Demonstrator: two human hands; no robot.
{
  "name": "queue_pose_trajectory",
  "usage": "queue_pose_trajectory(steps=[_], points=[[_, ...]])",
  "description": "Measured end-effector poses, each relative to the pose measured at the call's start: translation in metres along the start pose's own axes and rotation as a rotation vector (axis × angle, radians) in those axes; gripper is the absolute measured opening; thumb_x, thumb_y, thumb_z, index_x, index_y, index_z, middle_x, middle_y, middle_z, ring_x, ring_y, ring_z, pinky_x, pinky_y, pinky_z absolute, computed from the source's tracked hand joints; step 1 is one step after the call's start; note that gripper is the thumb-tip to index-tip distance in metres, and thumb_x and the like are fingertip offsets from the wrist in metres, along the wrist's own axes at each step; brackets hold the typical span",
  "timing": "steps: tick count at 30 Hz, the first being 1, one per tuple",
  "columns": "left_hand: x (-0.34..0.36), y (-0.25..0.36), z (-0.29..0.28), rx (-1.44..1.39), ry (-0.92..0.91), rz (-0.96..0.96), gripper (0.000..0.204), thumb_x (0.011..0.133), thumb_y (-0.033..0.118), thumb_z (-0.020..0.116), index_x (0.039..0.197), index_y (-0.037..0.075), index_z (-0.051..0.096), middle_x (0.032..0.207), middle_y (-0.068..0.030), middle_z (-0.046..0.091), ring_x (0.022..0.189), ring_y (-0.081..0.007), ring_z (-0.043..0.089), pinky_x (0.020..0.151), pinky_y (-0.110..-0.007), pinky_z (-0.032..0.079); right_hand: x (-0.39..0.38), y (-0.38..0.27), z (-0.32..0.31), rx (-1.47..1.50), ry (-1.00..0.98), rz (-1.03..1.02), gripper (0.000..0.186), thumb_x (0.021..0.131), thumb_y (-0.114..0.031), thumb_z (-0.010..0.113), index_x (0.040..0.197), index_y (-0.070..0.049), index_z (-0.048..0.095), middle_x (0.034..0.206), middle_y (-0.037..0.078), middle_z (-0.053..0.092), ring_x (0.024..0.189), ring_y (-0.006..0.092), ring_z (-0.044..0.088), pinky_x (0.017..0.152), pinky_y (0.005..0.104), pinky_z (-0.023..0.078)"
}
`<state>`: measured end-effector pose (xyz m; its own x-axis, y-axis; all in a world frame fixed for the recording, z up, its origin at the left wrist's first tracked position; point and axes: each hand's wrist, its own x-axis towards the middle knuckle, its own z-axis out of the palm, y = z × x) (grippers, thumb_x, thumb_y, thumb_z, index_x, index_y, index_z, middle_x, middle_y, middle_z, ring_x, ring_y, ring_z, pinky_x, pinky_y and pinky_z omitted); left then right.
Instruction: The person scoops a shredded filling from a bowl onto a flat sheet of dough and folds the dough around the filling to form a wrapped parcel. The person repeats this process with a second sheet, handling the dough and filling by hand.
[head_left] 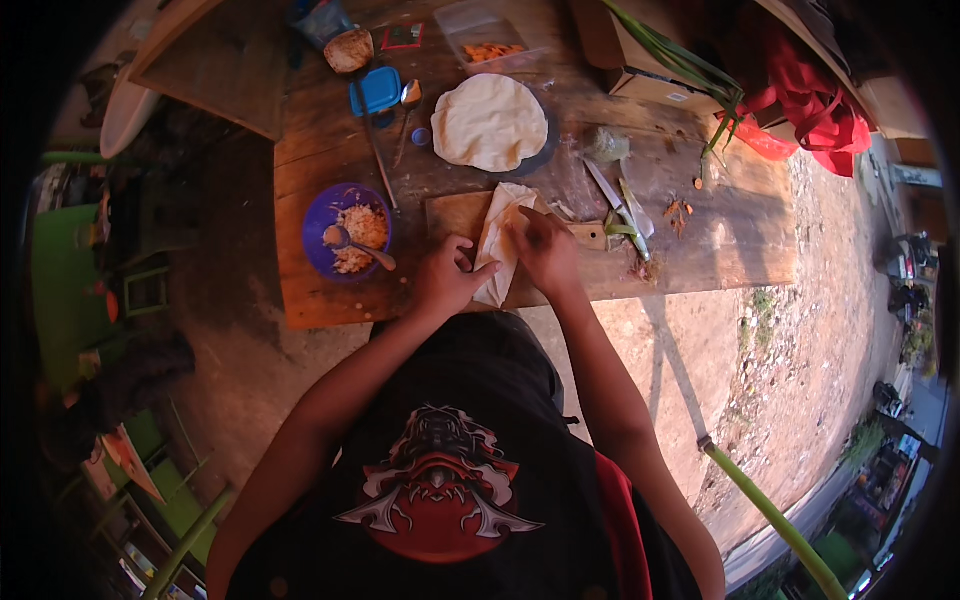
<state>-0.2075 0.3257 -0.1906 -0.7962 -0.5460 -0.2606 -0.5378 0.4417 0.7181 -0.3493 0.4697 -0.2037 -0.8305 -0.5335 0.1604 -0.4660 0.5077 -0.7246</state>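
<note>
A long, pale folded wrapper [499, 245], made of thin dough, lies on the wooden cutting board [452, 217] in front of me. At its left side is my left hand [446, 278], thumb stretched onto the wrapper and apart from the bent index finger. My right hand [548, 252] closes on the wrapper's upper right edge; its fingertips are partly hidden. Beyond the board, a stack of round flat dough sheets [490, 122] rests on a dark round plate [545, 150]. To the left stands a purple bowl [312, 232] of shredded orange-white filling, with a spoon [345, 242] in it.
Right of the board lie a knife [610, 190], vegetable scraps [628, 232] and a small plastic bag [605, 145]. Farther back are a blue lid [378, 90], a clear container [480, 25], a cardboard box [640, 82] and a red bag [815, 110]. The table's near edge runs by my waist.
</note>
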Motion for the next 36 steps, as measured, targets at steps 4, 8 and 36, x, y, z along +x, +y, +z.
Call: queue_pose_trajectory(steps=[4, 8, 36], points=[[0.003, 0.003, -0.002, 0.063, -0.019, 0.009, 0.066, 0.076, 0.051, 0.094, 0.118, 0.009, 0.065, 0.074, -0.0056, 0.071, 0.067, -0.0242, 0.071, 0.063, -0.04, 0.056, -0.008, -0.002, -0.002, 0.017, 0.031, 0.001, 0.038, 0.09, -0.03, 0.085, 0.121, -0.009, 0.078, 0.081, 0.009, 0.068, 0.071, 0.0262, 0.069, 0.065, 0.0397, 0.056], [0.004, 0.004, 0.0, 0.124, 0.0, -0.001, 0.061, 0.075, 0.052, 0.094, 0.11, 0.009, 0.069, 0.07, -0.0038, 0.069, 0.062, -0.0212, 0.07, 0.06, -0.038, 0.054, -0.007, -0.011, -0.008, -0.055, -0.012, -0.026, 0.04, 0.09, -0.031, 0.084, 0.121, -0.007, 0.076, 0.083, 0.01, 0.068, 0.071, 0.0261, 0.069, 0.066, 0.0391, 0.057], [-0.007, 0.017, -0.019, -0.216, -0.306, -0.363, 0.041, 0.087, 0.024, 0.087, 0.117, 0.004, 0.068, 0.095, -0.0084, 0.076, 0.073, -0.0138, 0.071, 0.064, -0.029, 0.054, -0.08, -0.043, -0.01, 0.737, -0.371, 1.054, 0.028, 0.099, -0.034, 0.073, 0.095, -0.006, 0.07, 0.083, 0.004, 0.071, 0.062, 0.0129, 0.069, 0.044, 0.0248, 0.042]])
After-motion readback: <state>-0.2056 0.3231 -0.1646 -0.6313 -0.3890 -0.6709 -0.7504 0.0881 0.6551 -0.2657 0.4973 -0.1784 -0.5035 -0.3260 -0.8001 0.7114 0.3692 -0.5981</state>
